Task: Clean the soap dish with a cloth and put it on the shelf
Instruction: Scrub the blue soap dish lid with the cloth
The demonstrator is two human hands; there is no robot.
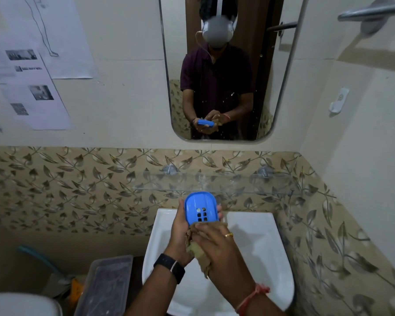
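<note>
the left hand (180, 233) grips the blue soap dish (200, 210) from below, above the white sink (260, 247), near to the glass shelf (214, 183). the right hand (217, 245) presses a brown cloth (197, 249) on the near end of the dish, fingers curled around the cloth.

Left wrist: black smartwatch (169, 267). Right wrist: red-orange thread (252, 297), tied round. Right hand (217, 246): gold ring (228, 235). In mirror (274, 65): dark maroon short-sleeved shirt (214, 74), grey-white headset (218, 30), thin cable (201, 45).
</note>
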